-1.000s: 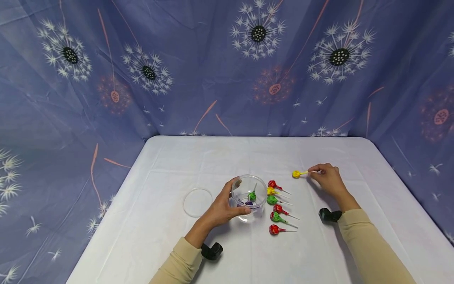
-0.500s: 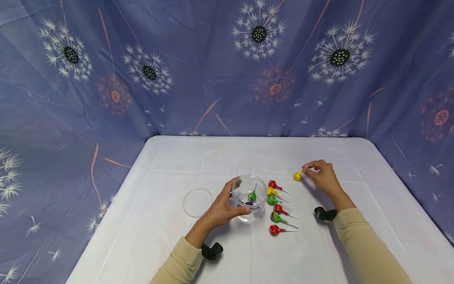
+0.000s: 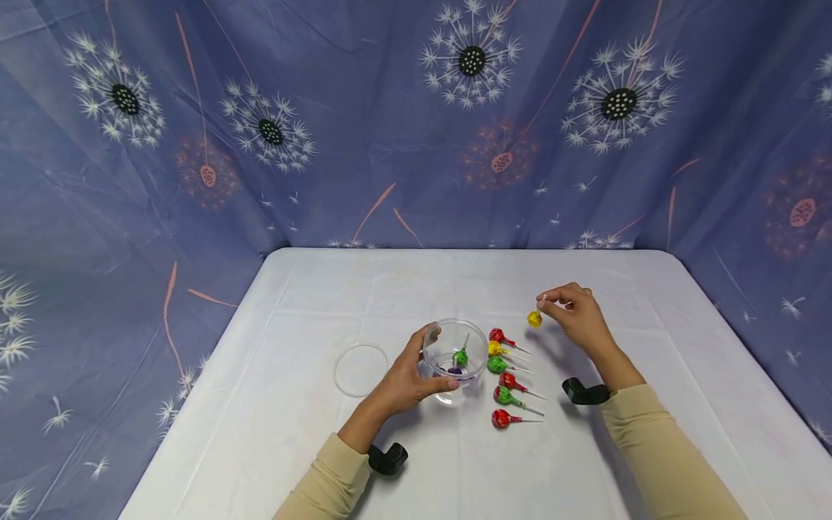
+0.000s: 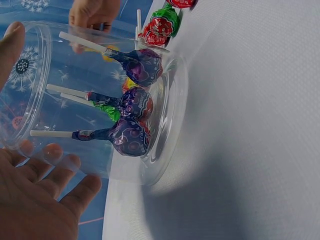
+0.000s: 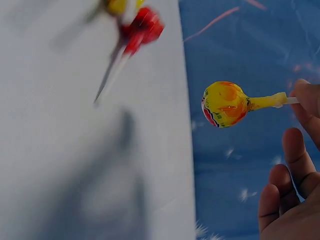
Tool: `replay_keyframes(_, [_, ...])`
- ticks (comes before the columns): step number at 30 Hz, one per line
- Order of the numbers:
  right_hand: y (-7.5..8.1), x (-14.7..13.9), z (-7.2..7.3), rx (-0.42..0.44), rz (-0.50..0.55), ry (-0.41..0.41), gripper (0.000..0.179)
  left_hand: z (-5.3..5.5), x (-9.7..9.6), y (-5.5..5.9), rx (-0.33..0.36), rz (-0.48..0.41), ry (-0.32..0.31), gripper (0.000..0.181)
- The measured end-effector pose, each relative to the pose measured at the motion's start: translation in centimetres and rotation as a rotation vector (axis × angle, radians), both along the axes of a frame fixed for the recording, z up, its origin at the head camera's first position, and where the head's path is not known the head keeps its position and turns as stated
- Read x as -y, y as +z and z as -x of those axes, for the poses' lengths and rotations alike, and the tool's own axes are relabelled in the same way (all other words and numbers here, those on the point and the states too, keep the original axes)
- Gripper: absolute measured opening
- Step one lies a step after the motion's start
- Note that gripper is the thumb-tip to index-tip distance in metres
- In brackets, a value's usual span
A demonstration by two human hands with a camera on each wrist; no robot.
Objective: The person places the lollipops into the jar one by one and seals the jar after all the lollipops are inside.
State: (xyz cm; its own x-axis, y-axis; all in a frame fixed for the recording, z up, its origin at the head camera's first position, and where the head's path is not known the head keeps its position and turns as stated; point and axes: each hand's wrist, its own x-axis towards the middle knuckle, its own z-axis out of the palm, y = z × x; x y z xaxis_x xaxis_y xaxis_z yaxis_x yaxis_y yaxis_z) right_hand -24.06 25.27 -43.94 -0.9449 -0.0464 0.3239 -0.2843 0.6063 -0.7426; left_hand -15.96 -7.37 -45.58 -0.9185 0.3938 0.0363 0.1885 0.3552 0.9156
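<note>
My left hand (image 3: 404,381) holds a clear plastic jar (image 3: 477,345) around its side, its mouth uncovered. Inside it, the left wrist view shows purple lollipops (image 4: 131,136) and part of a green lollipop (image 4: 107,111), sticks toward the mouth. Between thumb and fingertips, my right hand (image 3: 577,318) pinches the stick of a yellow-wrapped lollipop (image 5: 225,104), which hangs head down above the table, right of the jar. Red, green and yellow lollipops lie in a column beside the jar, among them a red lollipop (image 3: 501,418) nearest me and another yellow lollipop (image 3: 497,348).
A clear round lid (image 3: 337,370) lies flat on the white-covered table (image 3: 312,289), left of the jar. Dark blue floral cloth (image 3: 364,130) hangs behind the table and along its sides. A black wrist mount (image 3: 388,459) sits on each forearm.
My right hand has raised the yellow lollipop from the table and moved left toward the jar. The lollipop has swung from lying sideways to hanging head down. My left hand keeps its place on the jar.
</note>
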Motion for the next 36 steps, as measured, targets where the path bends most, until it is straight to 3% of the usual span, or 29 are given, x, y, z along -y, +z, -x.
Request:
replay_keyframes(18, [5.1,4.8,-2.7,-0.053,0.043,0.114,0.013,0.0,0.0,-0.1,0.002,-0.007,-0.001,0.096])
replay_keyframes(36, [6.8,9.7,-5.4,-0.014,0.132,0.219,0.006,0.0,0.0,0.0,0.001,-0.028,-0.01,0.099])
